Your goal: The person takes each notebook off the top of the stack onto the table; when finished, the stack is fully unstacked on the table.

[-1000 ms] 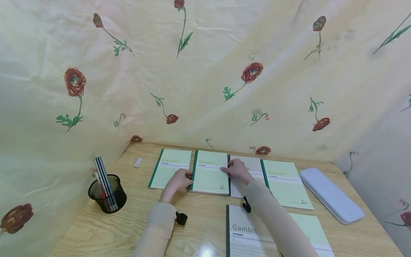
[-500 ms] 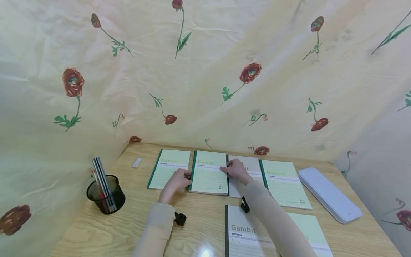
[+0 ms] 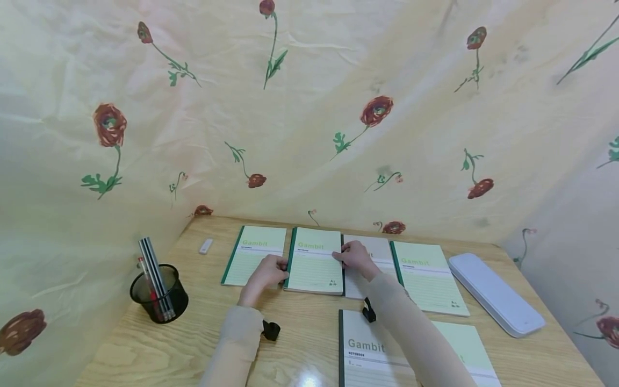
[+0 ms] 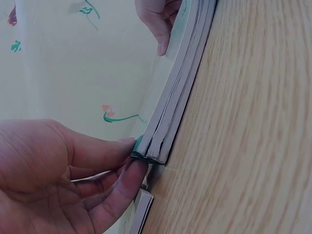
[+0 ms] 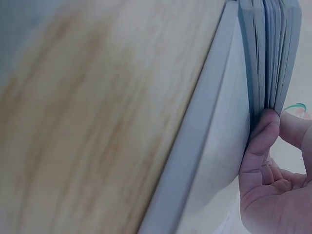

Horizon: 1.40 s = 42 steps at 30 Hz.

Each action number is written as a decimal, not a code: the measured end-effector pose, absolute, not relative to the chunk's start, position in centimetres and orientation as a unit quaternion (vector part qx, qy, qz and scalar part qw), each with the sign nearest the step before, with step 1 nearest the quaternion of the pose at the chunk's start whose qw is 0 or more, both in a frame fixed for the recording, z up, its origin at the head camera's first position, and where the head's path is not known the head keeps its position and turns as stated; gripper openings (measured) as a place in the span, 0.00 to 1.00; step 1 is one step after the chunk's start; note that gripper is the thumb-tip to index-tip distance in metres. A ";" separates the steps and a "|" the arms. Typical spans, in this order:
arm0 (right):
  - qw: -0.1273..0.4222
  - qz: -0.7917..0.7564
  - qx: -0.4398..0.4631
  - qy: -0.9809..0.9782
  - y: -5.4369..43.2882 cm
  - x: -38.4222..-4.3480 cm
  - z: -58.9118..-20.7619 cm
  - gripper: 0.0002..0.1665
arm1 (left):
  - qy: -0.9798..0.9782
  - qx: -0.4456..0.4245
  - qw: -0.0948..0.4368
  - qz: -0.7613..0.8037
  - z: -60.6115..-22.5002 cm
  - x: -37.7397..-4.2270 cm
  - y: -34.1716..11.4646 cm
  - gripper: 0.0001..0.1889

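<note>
A pale green Gambit notebook (image 3: 314,271) with a dark green spine lies in the back row, second from the left, slightly overlapping a grey-spined notebook (image 3: 372,285). My left hand (image 3: 268,272) pinches its spine near the lower left corner. In the left wrist view the thumb (image 4: 105,148) is on top and fingers are below the layered spine (image 4: 153,146). My right hand (image 3: 357,257) pinches the opposite edge, thumb over the cover. The right wrist view shows thumb and forefinger at the stacked page edges (image 5: 270,53), above another notebook (image 5: 219,146) lying on the table.
Green-spined notebooks flank the row, one at left (image 3: 256,247) and one at right (image 3: 430,274). Nearer lie a grey notebook (image 3: 362,371) and a green one (image 3: 466,349), partly under the right sleeve. A pen cup (image 3: 181,298), white eraser-like block (image 3: 206,245) and pale case (image 3: 495,293) stand around.
Both hands keep their hold on the notebook with no visible movement. Only the head view has shifted very slightly.
</note>
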State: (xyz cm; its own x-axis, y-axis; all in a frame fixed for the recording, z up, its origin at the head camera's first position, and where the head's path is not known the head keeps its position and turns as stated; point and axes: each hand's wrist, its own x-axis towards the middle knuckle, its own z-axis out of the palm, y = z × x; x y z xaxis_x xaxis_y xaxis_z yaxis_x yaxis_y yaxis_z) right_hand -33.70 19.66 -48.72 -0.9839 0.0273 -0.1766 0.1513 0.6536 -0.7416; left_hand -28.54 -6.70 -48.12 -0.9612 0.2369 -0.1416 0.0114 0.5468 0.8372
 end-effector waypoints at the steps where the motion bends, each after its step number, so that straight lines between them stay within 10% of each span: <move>1: 0.075 -0.415 0.051 0.905 19.6 -33.7 -48.7 0.18 | 0.871 0.071 0.119 0.471 -48.1 -28.5 -6.7 0.16; 42: 0.100 -0.535 0.069 0.836 20.8 -31.8 -46.1 0.22 | 0.866 0.065 0.112 0.483 -48.3 -28.6 -7.0 0.17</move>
